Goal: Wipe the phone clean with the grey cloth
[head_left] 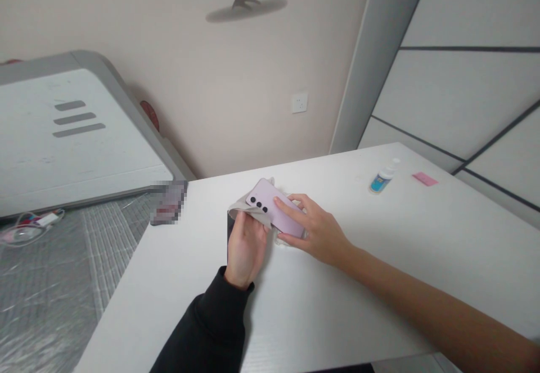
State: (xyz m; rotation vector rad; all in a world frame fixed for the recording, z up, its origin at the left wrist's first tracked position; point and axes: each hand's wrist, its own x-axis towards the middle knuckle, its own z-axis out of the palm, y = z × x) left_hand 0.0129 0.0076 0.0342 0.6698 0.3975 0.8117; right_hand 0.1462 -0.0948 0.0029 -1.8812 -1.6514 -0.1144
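A pale lilac phone [276, 211] is held over the white table, its back with three black camera lenses facing up. My right hand [314, 224] is closed around the phone's right part, with a finger lying across its back. In my left hand [247, 243], a light grey cloth [248, 210] is pinched against the phone's camera end. More pale cloth shows beyond and below the phone. Something dark shows beside my left hand, mostly hidden by the hand and cloth.
The white table [324, 305] bears a small white bottle with a blue label [382, 179] and a pink rectangular piece [425, 179] at the right. A dark, blurred-out object [169, 203] lies at its left edge. A bed's headboard [84, 125] stands at the left.
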